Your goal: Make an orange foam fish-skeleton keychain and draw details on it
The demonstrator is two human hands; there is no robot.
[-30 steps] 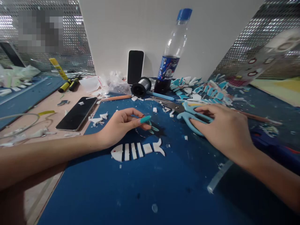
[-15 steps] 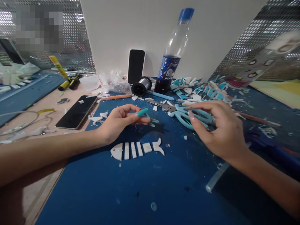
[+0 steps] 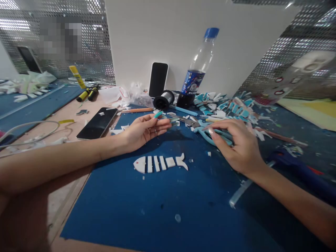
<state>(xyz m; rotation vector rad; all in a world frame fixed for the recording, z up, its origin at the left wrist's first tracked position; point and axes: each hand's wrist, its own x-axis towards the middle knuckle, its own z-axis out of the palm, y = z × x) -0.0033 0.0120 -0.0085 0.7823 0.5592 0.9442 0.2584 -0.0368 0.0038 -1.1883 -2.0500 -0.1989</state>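
Note:
My left hand, with long teal nails, is raised over the blue mat. Its thumb and index finger press together; whatever they hold is too fine to make out. Below it lies a white fish cut into several separate pieces, with a red eye and a forked tail. At the right, my right hand pinches thumb and index finger in front of light-blue-handled scissors. Anything in that pinch is too small to name. The scissors rest on the mat, their handles partly hidden by this hand.
A black spool of thin wire or line stands behind, near a cola bottle and an upright phone. Blue and white scraps pile up behind the scissors. Another phone lies left; a dark blue glue gun lies right.
My left hand has turned so that more of the inside of its fingers shows. My right hand keeps its pinch beside the scissors. The camera view has shifted slightly.

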